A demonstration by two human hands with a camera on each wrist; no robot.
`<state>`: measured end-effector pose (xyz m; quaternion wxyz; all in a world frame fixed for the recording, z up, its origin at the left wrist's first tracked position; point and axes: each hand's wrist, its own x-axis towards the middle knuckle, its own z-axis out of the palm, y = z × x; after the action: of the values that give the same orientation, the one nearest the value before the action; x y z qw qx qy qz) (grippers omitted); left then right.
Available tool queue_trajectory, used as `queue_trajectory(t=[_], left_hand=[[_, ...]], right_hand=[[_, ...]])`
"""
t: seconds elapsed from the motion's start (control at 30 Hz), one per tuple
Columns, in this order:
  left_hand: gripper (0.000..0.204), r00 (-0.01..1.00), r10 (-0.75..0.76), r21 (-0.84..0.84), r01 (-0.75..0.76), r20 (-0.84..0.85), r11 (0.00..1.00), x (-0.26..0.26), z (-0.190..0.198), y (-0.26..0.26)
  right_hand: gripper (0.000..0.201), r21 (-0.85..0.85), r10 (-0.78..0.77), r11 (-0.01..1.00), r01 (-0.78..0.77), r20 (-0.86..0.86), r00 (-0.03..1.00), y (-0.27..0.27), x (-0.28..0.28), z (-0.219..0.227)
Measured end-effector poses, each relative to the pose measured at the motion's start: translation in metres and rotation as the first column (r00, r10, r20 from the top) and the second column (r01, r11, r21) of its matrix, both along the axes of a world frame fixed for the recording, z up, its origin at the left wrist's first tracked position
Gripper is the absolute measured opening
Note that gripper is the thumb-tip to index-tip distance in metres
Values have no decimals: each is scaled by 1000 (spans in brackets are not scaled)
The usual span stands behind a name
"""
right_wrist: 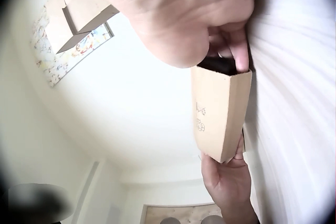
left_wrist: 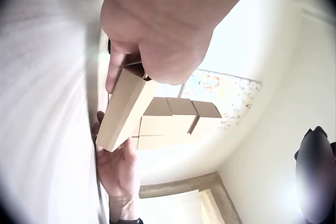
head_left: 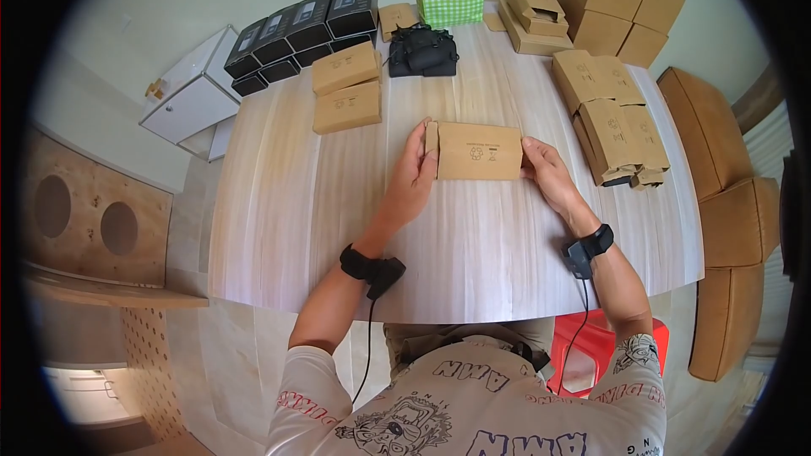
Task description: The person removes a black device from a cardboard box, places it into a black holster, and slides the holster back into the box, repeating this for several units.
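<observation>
A small brown cardboard box point(head_left: 480, 152) with printed recycling marks lies between both hands over the middle of the table. At its left end my left hand point(head_left: 412, 171) grips the box, thumb on the top by a raised end flap point(head_left: 432, 137). The right hand point(head_left: 549, 174) holds the opposite end. In the right wrist view that end of the box point(right_wrist: 220, 111) is open and dark inside, with fingers point(right_wrist: 240, 53) curled at the opening. From the left wrist, the box point(left_wrist: 122, 113) appears edge-on, close over the tabletop.
Two cardboard boxes point(head_left: 347, 107) lie behind the left hand, near a black bag-like bundle point(head_left: 424, 52). Black boxes point(head_left: 308, 21) stand at the back left. A green checked basket point(head_left: 451, 7) is at the back. More small boxes point(head_left: 610, 114) sit at the right.
</observation>
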<state>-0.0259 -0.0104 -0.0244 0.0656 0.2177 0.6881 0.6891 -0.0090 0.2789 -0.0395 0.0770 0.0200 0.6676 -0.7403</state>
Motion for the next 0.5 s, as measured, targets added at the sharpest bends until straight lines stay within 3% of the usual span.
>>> queue_trajectory(t=[0.07,0.17,0.23,0.37,0.43,0.47,0.5], left_hand=[[57,1000,3,34,-2,-30,999,0,-3,2],[57,995,48,-8,-49,-84,999,2,0,4],[56,989,3,122,-21,149,992,6,4,4],[58,991,56,142,-73,119,987,0,-19,8],[64,954,143,220,-203,262,954,2,-25,12],[64,954,144,220,-205,262,954,1,-27,13],[66,980,197,23,-198,35,980,1,-28,13]], right_hand=[[34,30,98,995,-96,-52,994,5,-3,-10],[30,-17,95,995,-94,13,995,5,-2,0],[29,-26,115,993,-114,7,993,8,-3,0],[29,-2,112,994,-112,-15,994,9,-4,-5],[29,15,108,994,-108,-43,993,6,-1,-5],[28,31,104,994,-102,-72,992,4,-1,-6],[28,30,106,994,-104,-71,992,3,0,-5]])
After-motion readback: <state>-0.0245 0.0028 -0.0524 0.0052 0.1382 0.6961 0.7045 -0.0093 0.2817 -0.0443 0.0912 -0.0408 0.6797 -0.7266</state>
